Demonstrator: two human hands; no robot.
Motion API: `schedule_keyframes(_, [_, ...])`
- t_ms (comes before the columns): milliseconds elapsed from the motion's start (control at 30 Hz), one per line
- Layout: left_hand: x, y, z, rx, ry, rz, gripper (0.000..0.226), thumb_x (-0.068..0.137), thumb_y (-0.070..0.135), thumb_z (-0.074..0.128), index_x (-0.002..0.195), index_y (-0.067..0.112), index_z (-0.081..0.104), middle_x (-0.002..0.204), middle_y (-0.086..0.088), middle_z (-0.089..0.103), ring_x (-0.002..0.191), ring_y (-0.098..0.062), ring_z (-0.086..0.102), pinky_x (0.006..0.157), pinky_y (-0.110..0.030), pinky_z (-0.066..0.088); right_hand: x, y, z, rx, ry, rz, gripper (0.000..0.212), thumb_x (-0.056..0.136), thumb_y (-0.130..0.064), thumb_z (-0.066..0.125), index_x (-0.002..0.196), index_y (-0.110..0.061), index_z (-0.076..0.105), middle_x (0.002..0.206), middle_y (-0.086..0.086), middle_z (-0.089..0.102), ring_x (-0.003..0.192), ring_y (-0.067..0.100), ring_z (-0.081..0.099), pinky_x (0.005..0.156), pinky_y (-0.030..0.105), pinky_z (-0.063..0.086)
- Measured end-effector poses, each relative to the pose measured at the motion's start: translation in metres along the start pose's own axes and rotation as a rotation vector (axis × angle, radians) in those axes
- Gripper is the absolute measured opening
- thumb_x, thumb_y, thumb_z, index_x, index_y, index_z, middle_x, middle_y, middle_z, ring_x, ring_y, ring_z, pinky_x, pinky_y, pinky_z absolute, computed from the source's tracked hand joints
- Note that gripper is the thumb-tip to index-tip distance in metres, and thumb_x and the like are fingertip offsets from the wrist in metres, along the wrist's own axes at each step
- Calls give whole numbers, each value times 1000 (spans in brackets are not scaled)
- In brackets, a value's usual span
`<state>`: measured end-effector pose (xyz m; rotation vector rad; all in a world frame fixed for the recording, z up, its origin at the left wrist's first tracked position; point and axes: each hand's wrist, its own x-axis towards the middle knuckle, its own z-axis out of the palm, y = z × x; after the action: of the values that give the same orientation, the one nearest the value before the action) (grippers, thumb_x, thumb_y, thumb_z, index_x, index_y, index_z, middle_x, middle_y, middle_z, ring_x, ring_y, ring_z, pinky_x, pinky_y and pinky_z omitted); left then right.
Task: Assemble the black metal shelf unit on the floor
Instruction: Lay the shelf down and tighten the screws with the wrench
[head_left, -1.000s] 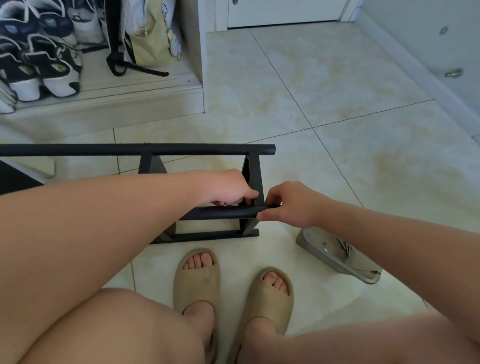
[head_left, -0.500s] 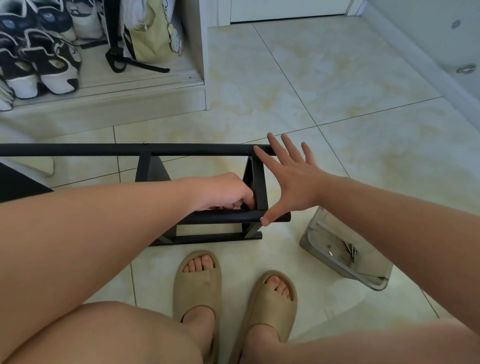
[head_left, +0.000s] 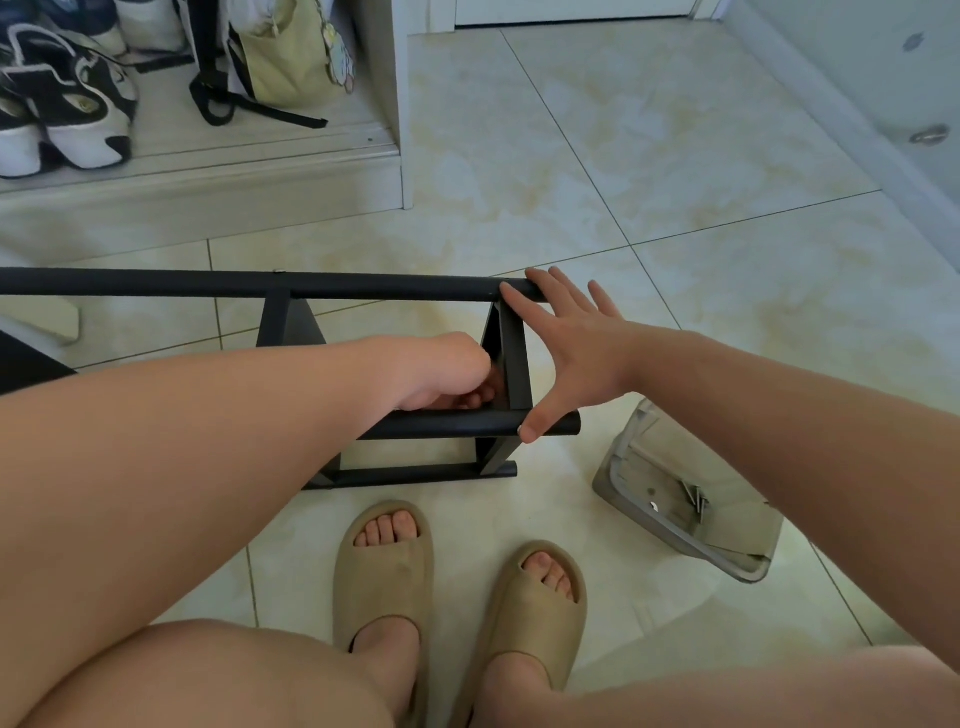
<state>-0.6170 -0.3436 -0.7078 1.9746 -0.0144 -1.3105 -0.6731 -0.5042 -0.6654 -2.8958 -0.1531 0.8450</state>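
Black metal, the shelf unit lies on the tiled floor just beyond the toes of the beige sandals, its lowest bar nearly at the toes and its far rail well past them.

The change is in the right hand. A second ago it was pinching the right end of the near rail. It has since let go, and now it is spread flat with the fingers apart, fingertips on the end of the far rail and thumb pressing the end of the near rail. It spans the upright above the sandals and grips nothing. I judge that whatever was being seated at that rail end is done or paused, and that the hand is now bracing or squaring the two rails.

The left hand has stayed put. Its fingers curl down inside the frame behind the near rail, against the upright. Whether they clamp the rail or a small fitting cannot be told.

The unit's long axis runs crosswise to the sandals, left to right. Its open rail ends point right, towards the grey tray, which sits to the right of the sandals and holds a few screws. The other end runs past the left edge of the view.
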Motion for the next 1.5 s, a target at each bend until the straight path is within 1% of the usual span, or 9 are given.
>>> schedule_keyframes(200, [-5,-3,-9,-148,-129,55,39,95,-16,40,92,7,72,86,-8,77,74,-12,74,63,-19,58,-1,-2,0,1,-6,13,157,48,-85,77,157,-33,-23,164,1,-28,150,20,-31,122,54,-16])
schedule_keyframes(333, [-6,-9,-19,-109,-89,85,24,101,-4,46,100,7,67,91,-12,77,79,-16,76,61,-22,59,-1,-2,-1,-3,-11,16,157,48,-85,77,157,-33,-23,164,1,-29,150,21,-32,122,54,-16])
schedule_keyframes(600, [2,-12,-16,165,-52,200,10,97,20,62,95,14,71,79,1,77,71,-10,74,59,-20,54,-1,-2,0,8,-11,13,157,48,-84,78,157,-33,-23,164,2,-30,150,21,-31,122,53,-17])
schedule_keyframes(800, [4,-9,-5,195,-15,208,8,84,14,72,89,10,75,60,2,70,48,-10,62,46,-15,45,-3,1,3,-13,19,-8,156,51,-88,74,158,-26,-21,164,3,-32,149,17,-33,120,51,-21])
schedule_keyframes(900, [4,-7,-2,162,-32,154,12,81,11,72,93,7,75,64,-2,70,53,-15,63,55,-19,50,-3,2,5,-26,21,-16,156,52,-89,70,157,-21,-23,163,2,-34,150,16,-31,120,49,-20])
schedule_keyframes(1033, [7,-9,-4,12,-125,86,22,85,5,69,107,2,73,101,-14,76,100,-29,72,96,-37,55,-4,2,5,-30,17,-18,155,53,-90,69,157,-21,-23,162,1,-35,150,16,-31,120,50,-19])
schedule_keyframes(1100, [8,-9,-4,-3,-146,61,24,87,5,69,110,2,73,103,-13,76,103,-27,71,101,-38,53,-4,2,5,-29,17,-17,155,53,-90,70,157,-21,-24,162,2,-35,149,16,-32,121,51,-18])
schedule_keyframes(1333, [6,-9,-10,-56,-286,-69,16,95,13,60,103,8,74,91,-5,76,82,-18,70,85,-31,53,-3,2,7,-15,23,-15,157,51,-91,70,157,-23,-23,163,1,-34,149,15,-32,119,50,-20])
schedule_keyframes(1500, [6,-8,-7,-30,-242,-71,12,92,16,65,92,11,76,83,-3,76,69,-14,70,70,-27,53,-3,2,7,-14,23,-13,157,51,-90,71,157,-22,-23,163,1,-35,149,15,-32,119,50,-20])
